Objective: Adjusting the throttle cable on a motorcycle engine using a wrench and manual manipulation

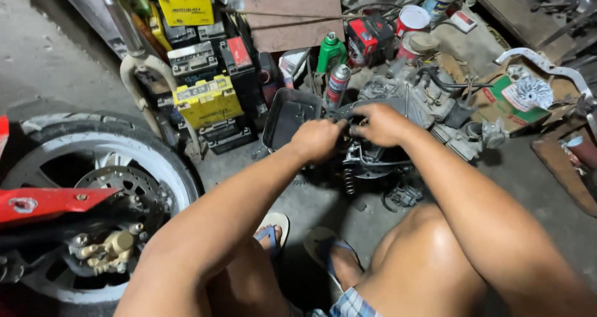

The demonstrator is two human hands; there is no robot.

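Both hands meet over the engine assembly (pixel 379 149) on the floor, just ahead of your knees. Your left hand (pixel 317 139) is clenched on a dark part at its top; your right hand (pixel 380 124) grips beside it, likely bracing it. Knuckles hide what the fingers pinch. Black tray (pixel 287 115) leans just left of the engine; spray can (pixel 337 83) stands behind it.

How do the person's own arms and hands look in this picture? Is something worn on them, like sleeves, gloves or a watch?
Both arms are bare along all their visible length: no sleeves show. The left hand and the right hand wear no gloves, and no watch, bracelet or ring can be seen. Lower in the view, the person wears blue-strapped flip-flops and checked shorts.
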